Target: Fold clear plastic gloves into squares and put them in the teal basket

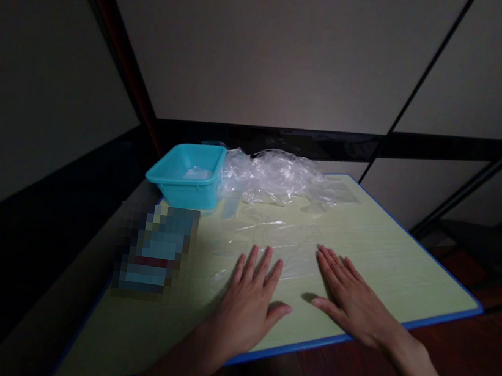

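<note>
My left hand (249, 302) lies flat on the pale green table (385, 255) with its fingers spread. My right hand (350, 295) rests flat beside it, fingers stretched out and close together. Both press on a thin clear plastic sheet (272, 237) spread over the tabletop in front of me. Neither hand holds anything. A crumpled heap of clear plastic bags (275, 177) sits at the far edge of the table, beyond the hands.
A turquoise plastic tub (188, 176) stands at the far left corner, touching the plastic heap, with something pale inside. A blurred-out blue object (154, 249) lies on the table's left side. The table has a blue rim; dark wooden floor shows to the right.
</note>
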`<state>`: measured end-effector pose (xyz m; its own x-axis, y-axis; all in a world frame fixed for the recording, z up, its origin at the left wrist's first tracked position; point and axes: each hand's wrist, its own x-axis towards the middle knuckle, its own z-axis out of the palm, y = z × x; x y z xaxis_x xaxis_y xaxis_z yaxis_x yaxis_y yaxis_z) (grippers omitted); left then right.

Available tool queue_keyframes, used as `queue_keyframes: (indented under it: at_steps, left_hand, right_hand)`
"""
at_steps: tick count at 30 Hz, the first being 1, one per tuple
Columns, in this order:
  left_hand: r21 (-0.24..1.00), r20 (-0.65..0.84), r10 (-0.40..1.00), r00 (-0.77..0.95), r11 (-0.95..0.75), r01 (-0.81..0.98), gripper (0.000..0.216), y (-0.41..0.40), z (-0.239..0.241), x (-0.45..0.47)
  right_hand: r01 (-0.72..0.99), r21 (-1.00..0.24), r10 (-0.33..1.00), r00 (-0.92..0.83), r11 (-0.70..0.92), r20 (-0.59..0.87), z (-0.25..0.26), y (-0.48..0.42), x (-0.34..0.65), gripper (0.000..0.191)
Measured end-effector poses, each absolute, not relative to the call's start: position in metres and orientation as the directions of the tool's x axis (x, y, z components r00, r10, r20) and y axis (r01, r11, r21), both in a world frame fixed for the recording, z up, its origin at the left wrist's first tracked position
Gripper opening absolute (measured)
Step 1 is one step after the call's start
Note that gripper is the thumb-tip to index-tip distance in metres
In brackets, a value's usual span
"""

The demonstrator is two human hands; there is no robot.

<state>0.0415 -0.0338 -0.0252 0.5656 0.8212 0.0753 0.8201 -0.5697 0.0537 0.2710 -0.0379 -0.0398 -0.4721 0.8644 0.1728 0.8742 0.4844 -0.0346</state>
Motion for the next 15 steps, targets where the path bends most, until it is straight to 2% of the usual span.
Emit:
queue_keyframes:
  at_steps: [6,15]
  left_hand:
    - [0.083,0.073,0.822,0.565,-0.569,0.818,0.064,-0.035,-0.025,0.041]
    - [0.115,0.065,0.781,0.621,-0.624,0.773,0.069,-0.042,-0.026,0.024]
  right_hand:
    - [0.895,-0.058,0.887,-0.427,0.443,0.178,-0.045,-0.038,0.288,0.078]
    - [0.871,-0.194,0.888,-0.417,0.452,0.194,-0.038,-0.029,0.298,0.073]
